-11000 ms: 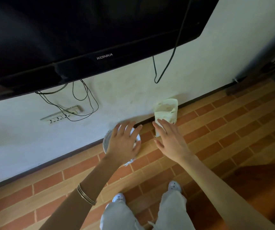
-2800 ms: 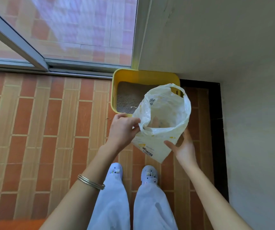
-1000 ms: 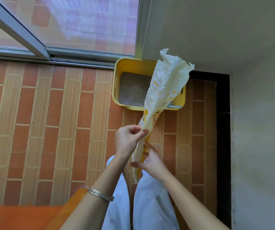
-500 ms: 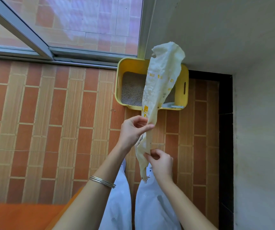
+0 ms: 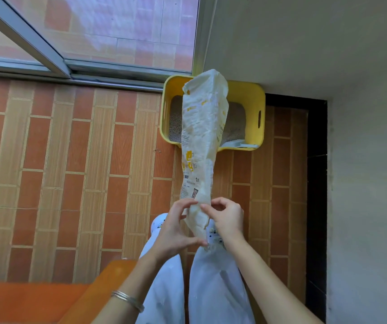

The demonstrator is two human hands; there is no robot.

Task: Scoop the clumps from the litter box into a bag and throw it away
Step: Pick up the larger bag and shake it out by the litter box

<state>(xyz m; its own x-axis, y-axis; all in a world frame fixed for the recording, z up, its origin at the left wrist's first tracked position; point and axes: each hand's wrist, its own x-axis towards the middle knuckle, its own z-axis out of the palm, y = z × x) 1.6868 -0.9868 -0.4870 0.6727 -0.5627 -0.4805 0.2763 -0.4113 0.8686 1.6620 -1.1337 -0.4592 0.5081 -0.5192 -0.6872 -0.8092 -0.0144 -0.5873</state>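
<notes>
- The left hand [image 5: 176, 228], with a bangle [image 5: 128, 300] on its wrist, grips the lower end of the bag with curled fingers.
- The bag [image 5: 201, 141], white with yellow print, is pulled long and narrow, and in the picture it partly covers the litter box.
- The right hand [image 5: 228, 218] pinches the same end from the other side.
- The yellow litter box [image 5: 255, 94] stands on the tiled floor [image 5: 71, 160] in the corner, with grey litter [image 5: 175, 122] inside.

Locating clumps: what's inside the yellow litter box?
Grey granular litter lies in the yellow plastic litter box, with a pale flat object at its near edge. The white printed plastic bag covers the middle; no clumps discernible.
</notes>
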